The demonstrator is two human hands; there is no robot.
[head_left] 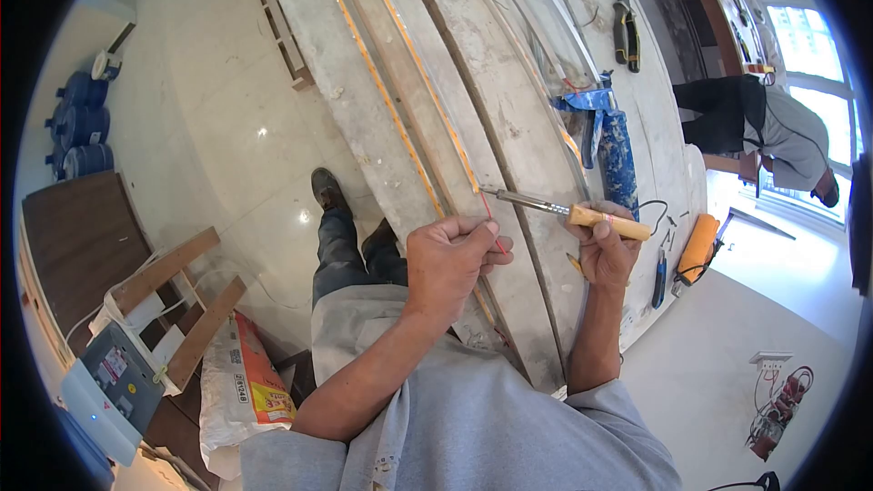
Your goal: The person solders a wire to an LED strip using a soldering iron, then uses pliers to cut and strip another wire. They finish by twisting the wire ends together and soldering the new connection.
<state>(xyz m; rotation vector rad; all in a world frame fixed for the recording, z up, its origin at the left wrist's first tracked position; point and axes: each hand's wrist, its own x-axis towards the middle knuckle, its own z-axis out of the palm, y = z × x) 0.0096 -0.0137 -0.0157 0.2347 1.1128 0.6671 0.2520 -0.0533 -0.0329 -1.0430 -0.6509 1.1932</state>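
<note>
My right hand (607,250) is closed around the wooden handle (611,221) of a soldering iron (536,204). The iron's tip points left, at the end of an orange LED strip (452,135) on the plank table; whether it touches cannot be made out. Between the thumb and fingers of my left hand (455,259) is a thin red wire (488,209), its upper end by the strip's end and the iron's tip. A second orange LED strip (386,91) runs alongside the first. Beyond my right hand lies a blue-stained caulking gun (618,159).
Black and yellow pliers (625,29), a blue-handled tool (660,277) and an orange cylindrical tool (698,244) lie along the table's right side. Another person (782,127) bends over at the far right. At lower left stand a printed sack (250,382) and wooden boards (205,332).
</note>
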